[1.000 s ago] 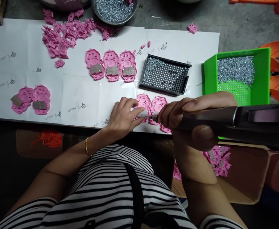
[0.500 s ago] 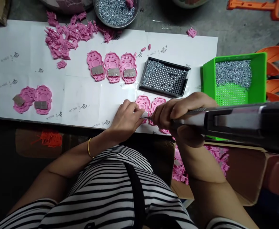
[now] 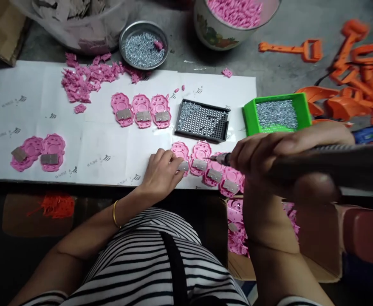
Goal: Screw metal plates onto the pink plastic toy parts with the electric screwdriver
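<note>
1. Workpiece location. The row of pink shells [image 3: 205,168] lies on the white paper [image 3: 30,106] at the near edge of the tabletop [image 3: 278,76]. Each shell carries a grey metal plate [image 3: 200,164].
2. Left hand [image 3: 161,172]. The fingers are curled down, with the tips bearing on the leftmost shell [image 3: 179,151] and its plate. Whether they pinch the plate or only press on it cannot be told. Press straight down so that the shell lies flat and cannot turn under torque. Keep the fingertips clear of the screw holes.
3. Right hand [image 3: 269,157]. It is wrapped firmly around the electric screwdriver [image 3: 333,163], close behind the bit. The bit points left and hovers just above the second shell of the row. Whether it carries a screw is too small to tell.
4. Alignment. Judged from this posture, the tool lies nearly level. Raise the rear of the tool until the bit stands square over the hole, then apply pressure. A tilted bit is likely to slip and mar the plastic.
5. Supply. The black screw tray [image 3: 202,121] stands just behind the row, and the green tray [image 3: 277,112] to its right. Both are within a short reach of the bit.
6. Order. Work along the row in one direction, moving the holding hand to each shell in turn.
</note>
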### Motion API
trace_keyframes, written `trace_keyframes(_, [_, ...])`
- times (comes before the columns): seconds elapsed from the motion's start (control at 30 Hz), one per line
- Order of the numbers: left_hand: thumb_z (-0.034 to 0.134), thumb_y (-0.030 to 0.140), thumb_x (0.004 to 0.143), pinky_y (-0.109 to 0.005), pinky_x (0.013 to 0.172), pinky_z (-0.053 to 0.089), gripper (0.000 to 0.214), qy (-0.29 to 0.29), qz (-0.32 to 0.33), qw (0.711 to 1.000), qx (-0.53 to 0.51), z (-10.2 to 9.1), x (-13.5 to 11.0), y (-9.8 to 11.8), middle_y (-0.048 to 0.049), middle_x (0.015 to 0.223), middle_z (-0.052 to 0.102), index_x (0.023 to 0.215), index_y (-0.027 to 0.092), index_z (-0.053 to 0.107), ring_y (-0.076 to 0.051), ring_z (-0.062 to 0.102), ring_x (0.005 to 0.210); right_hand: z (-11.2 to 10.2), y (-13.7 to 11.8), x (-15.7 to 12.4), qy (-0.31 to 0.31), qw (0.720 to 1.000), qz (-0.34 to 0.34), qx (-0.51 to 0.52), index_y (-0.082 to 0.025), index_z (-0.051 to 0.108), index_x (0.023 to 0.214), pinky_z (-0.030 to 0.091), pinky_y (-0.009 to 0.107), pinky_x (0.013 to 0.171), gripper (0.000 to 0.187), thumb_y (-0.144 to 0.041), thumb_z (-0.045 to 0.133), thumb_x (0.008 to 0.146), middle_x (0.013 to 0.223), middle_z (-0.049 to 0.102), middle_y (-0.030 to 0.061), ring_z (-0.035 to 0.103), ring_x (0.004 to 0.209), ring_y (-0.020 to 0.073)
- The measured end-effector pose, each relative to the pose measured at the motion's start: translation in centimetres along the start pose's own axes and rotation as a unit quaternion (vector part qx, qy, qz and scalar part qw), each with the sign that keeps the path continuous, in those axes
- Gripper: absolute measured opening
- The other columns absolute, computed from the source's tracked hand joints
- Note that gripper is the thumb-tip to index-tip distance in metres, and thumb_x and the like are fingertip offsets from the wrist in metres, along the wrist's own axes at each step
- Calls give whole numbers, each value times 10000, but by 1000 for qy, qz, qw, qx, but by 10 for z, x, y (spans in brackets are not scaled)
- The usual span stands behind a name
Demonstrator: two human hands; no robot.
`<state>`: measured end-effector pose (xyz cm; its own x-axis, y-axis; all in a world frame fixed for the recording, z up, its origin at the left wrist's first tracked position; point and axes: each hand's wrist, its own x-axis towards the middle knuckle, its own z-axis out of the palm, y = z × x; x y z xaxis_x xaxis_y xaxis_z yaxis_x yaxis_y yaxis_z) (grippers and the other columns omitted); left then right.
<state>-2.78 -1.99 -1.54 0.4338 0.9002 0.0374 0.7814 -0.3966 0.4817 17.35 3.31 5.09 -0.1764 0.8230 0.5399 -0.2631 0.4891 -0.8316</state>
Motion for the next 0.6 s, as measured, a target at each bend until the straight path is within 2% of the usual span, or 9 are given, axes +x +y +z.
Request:
trace_keyframes(0.07, [673, 271, 889, -352, 750, 382, 223, 19, -2, 1000, 12, 2, -1, 1, -69, 992, 617, 1086, 168, 672, -227, 498, 919, -12, 12, 11, 60, 994, -89, 28, -241, 718, 973, 406, 267, 306, 196, -343, 641, 825, 477, 433, -49, 420, 334, 110])
trace_keyframes(0.13, [683, 255, 881, -360, 761, 381, 229, 36, 6, 999, 24, 4, -1, 0, -69, 988, 626, 1092, 167, 674, -229, 509, 923, -22, 26, 20, 130, 985, -110, 7, -251, 702, 936, 377, 265, 298, 161, -309, 625, 807, 496, 422, -48, 401, 342, 103])
trace_keyframes(0.2, [696, 253, 874, -368, 778, 382, 234, 47, 19, 998, 27, 4, -1, -2, -66, 981, 631, 1092, 170, 678, -227, 517, 924, -28, 38, 25, 169, 979, -113, -20, -269, 660, 891, 332, 260, 292, 117, -333, 637, 795, 484, 404, -56, 369, 335, 100])
trace_keyframes(0.37, [753, 323, 835, -370, 778, 385, 336, 71, 22, 997, 22, 1, -1, -4, -65, 990, 632, 1128, 179, 672, -225, 524, 923, -30, 54, 26, 165, 983, -53, -62, -289, 531, 876, 322, 266, 331, 231, -467, 658, 802, 473, 385, -70, 333, 348, 103])
trace_keyframes(0.5, [755, 359, 832, -376, 794, 387, 337, 81, 12, 997, 15, 1, -2, -5, -70, 1027, 632, 1117, 198, 675, -231, 522, 950, -27, 59, 27, 178, 980, -58, -61, -299, 539, 863, 289, 287, 319, 211, -439, 669, 774, 461, 386, -72, 314, 338, 104])
trace_keyframes(0.6, [754, 372, 833, -381, 805, 389, 344, 81, 8, 997, 11, 2, -2, -6, -79, 1037, 634, 1117, 195, 676, -235, 526, 962, -27, 62, 27, 187, 979, -43, -72, -311, 530, 859, 279, 299, 318, 243, -495, 661, 769, 454, 376, -70, 302, 337, 108])
